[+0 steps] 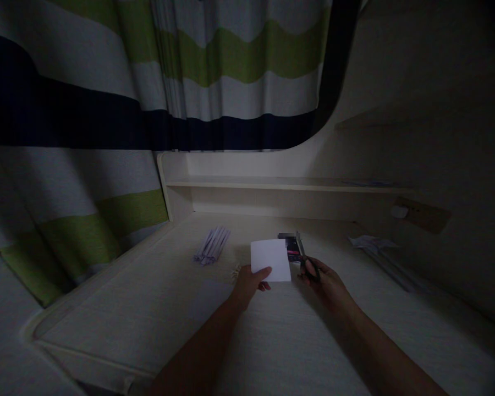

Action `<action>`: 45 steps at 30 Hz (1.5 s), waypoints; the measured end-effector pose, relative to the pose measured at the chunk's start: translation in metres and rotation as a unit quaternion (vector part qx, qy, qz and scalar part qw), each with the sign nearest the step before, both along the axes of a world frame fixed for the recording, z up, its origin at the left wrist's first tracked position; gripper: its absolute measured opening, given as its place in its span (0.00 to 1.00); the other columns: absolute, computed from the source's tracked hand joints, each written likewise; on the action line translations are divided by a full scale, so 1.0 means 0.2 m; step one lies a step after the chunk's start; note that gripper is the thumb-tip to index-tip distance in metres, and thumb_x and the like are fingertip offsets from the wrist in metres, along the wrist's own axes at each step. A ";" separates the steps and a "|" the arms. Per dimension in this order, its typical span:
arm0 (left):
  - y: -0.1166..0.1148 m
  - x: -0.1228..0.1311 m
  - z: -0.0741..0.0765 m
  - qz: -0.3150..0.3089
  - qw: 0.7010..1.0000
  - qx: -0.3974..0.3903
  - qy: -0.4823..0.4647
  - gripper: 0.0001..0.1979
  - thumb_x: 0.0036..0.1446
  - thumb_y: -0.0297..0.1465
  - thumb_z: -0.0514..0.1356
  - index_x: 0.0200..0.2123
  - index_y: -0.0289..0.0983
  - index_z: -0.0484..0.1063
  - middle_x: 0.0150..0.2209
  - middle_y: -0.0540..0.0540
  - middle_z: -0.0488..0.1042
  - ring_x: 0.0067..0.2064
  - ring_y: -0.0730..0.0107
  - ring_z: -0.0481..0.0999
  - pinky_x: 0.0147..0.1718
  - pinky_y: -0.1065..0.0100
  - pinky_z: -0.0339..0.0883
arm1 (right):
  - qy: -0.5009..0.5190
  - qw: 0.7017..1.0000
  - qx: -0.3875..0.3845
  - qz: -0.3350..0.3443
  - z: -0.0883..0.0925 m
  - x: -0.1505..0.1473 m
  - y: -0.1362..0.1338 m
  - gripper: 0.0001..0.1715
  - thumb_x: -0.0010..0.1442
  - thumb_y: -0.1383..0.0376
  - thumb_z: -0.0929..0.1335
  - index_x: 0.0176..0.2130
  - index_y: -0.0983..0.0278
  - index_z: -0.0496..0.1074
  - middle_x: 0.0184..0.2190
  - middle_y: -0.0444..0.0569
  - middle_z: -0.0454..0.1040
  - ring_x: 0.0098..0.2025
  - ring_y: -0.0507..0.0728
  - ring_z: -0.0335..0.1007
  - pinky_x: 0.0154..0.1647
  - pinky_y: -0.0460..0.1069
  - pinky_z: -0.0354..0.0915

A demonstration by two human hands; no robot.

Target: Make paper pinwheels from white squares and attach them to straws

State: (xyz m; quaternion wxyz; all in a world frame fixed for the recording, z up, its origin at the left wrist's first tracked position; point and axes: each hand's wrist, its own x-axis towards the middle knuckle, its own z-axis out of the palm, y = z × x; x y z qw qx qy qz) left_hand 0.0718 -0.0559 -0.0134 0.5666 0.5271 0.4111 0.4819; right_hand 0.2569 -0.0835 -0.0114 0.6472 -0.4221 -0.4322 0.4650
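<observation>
My left hand (249,280) pinches a white sheet of paper (271,258) by its lower left part, thumb on top, and holds it above the desk. In my right hand (324,283) is a pair of scissors (303,256), fingers in the dark handles and blades pointing up and away. The blades are just right of the paper and apart from it. Behind them on the desk lies a dark packet with a pink stripe (292,252), partly covered by the paper. A small pale cluster (236,272) sits beside my left hand; its kind is unclear.
A bundle of rolled paper sticks (212,246) lies on the desk (157,297) at left. Another flat sheet (210,298) rests near my left forearm. Crumpled paper or plastic (373,242) is at right. A shelf (247,183) runs along the back, curtains (119,220) hang at left.
</observation>
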 end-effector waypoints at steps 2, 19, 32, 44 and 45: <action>0.00 0.00 -0.02 -0.029 0.999 0.013 0.027 0.13 0.39 0.36 0.63 0.23 0.30 0.72 0.16 0.46 0.70 0.15 0.74 0.66 0.15 0.73 0.58 | 0.030 0.999 -0.019 -0.001 0.00 0.00 0.00 0.21 0.40 0.59 0.73 0.34 0.66 0.70 0.23 0.45 0.70 0.22 0.49 0.63 0.22 0.44 0.60; -0.02 0.03 -0.05 -0.133 0.991 0.009 0.004 0.13 0.42 0.36 0.61 0.28 0.31 0.73 0.28 0.41 0.75 0.22 0.74 0.70 0.22 0.73 0.61 | 0.119 0.991 -0.021 -0.055 -0.04 -0.01 0.02 0.23 0.34 0.70 0.74 0.34 0.65 0.70 0.27 0.44 0.72 0.21 0.48 0.62 0.20 0.44 0.60; -0.05 0.07 -0.02 -0.071 0.996 0.024 -0.056 0.12 0.41 0.36 0.62 0.24 0.31 0.72 0.24 0.43 0.74 0.24 0.72 0.71 0.25 0.73 0.61 | 0.190 0.981 -0.003 -0.033 -0.04 -0.07 -0.01 0.20 0.35 0.71 0.74 0.32 0.62 0.70 0.25 0.40 0.68 0.20 0.44 0.57 0.21 0.41 0.59; -0.02 0.06 -0.03 0.022 0.999 0.007 -0.039 0.15 0.42 0.37 0.61 0.25 0.28 0.74 0.24 0.38 0.75 0.26 0.65 0.74 0.24 0.70 0.64 | 0.091 0.996 0.002 -0.001 0.00 -0.10 -0.04 0.19 0.41 0.61 0.72 0.35 0.64 0.68 0.23 0.42 0.66 0.23 0.49 0.60 0.23 0.44 0.58; -0.01 0.05 -0.02 0.042 0.998 0.004 -0.049 0.15 0.42 0.37 0.61 0.24 0.28 0.74 0.24 0.38 0.75 0.26 0.65 0.74 0.25 0.69 0.65 | 0.070 0.997 0.005 0.021 0.00 -0.10 -0.05 0.18 0.44 0.59 0.71 0.35 0.64 0.68 0.22 0.43 0.66 0.23 0.49 0.60 0.23 0.45 0.57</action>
